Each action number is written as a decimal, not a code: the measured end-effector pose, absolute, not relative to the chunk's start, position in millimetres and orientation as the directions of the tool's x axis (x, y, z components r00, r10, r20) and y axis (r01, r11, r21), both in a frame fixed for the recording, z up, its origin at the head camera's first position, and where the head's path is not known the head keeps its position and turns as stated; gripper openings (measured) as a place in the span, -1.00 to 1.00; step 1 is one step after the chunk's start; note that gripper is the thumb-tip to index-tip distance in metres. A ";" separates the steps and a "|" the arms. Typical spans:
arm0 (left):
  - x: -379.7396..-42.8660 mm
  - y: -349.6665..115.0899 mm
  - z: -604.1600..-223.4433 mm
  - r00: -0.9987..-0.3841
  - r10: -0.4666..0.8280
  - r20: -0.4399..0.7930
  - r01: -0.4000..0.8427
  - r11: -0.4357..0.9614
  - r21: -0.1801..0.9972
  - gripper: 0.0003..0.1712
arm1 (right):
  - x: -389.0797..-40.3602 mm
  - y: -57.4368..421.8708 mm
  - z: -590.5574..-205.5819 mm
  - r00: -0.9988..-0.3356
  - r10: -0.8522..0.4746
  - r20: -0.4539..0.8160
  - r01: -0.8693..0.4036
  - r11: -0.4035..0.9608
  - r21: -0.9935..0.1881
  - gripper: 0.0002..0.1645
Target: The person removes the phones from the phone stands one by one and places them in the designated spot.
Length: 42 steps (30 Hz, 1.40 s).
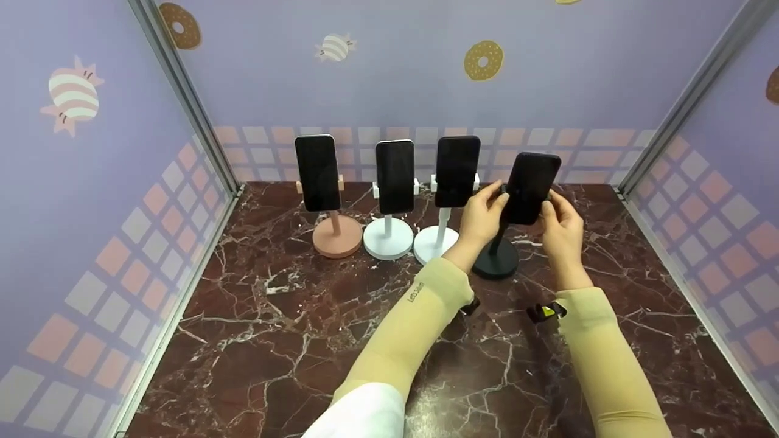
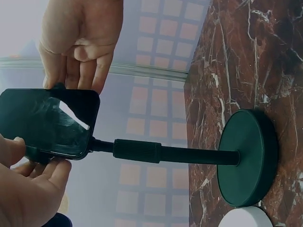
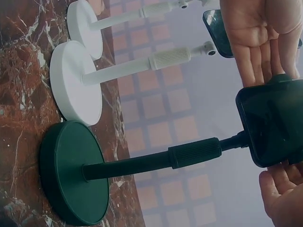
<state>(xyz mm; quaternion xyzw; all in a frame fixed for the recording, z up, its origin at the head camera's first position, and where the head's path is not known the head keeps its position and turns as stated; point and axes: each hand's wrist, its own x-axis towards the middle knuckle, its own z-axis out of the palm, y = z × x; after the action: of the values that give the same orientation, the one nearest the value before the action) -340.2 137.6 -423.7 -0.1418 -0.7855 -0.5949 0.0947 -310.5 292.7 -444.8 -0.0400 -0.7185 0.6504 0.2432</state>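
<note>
Rightmost phone (image 1: 534, 188): here it is, up between your two hands, seated in the black holder (image 3: 280, 77), screen facing you, its top leaning to your right.
Black holder: its side clips bracket the phone's edges, one at each of your hands.
Left hand (image 1: 482, 218): your thumb and fingers pinch the clip on the phone's left edge.
Right hand (image 1: 563, 234): same on the other side, thumb in front, fingers curled behind, gripping the right clip.
Black stand (image 1: 496, 263): round base flat on the table, slim pole rising to the holder.
Nearer white stand (image 1: 432, 244): just beside the black one, your left wrist covering part of its base; its white clips carry a dark phone (image 1: 457, 171).
Next white stand (image 1: 388, 238): another dark phone (image 1: 395, 176), upright between white clips.
Pink stand (image 1: 338, 238): leftmost in the row, its pink clips holding a phone (image 1: 317, 173) too.
Table (image 1: 274, 340): dark red, white-veined, under all four bases.
Walls (image 1: 414, 79): lilac, with donuts, sweets and tiles.
</note>
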 end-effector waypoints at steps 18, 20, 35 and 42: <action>-336.4 138.0 -419.4 -0.939 0.105 0.327 0.342 0.225 0.912 -0.66 | -309.7 291.4 -446.1 -0.860 0.391 0.328 -0.319 0.089 -0.944 -0.56; -334.9 137.6 -419.1 -0.934 0.112 0.339 0.356 0.221 0.908 -0.67 | -308.3 291.1 -445.3 -0.856 0.391 0.339 -0.339 0.072 -0.938 -0.58; -317.5 126.1 -417.7 -0.907 0.139 0.397 0.414 0.131 0.901 -0.68 | -287.6 282.9 -435.8 -0.865 0.365 0.344 -0.383 -0.039 -0.923 -0.61; -305.5 117.3 -420.8 -0.894 0.155 0.419 0.437 0.101 0.894 -0.66 | -274.9 276.2 -435.8 -0.862 0.362 0.356 -0.392 -0.030 -0.919 -0.62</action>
<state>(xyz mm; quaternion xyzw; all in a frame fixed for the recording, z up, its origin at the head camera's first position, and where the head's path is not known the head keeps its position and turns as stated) -305.5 117.3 -420.8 -0.2015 -0.7338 -0.6394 0.1102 -274.9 276.2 -435.8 0.0117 -0.6449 0.7175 0.2628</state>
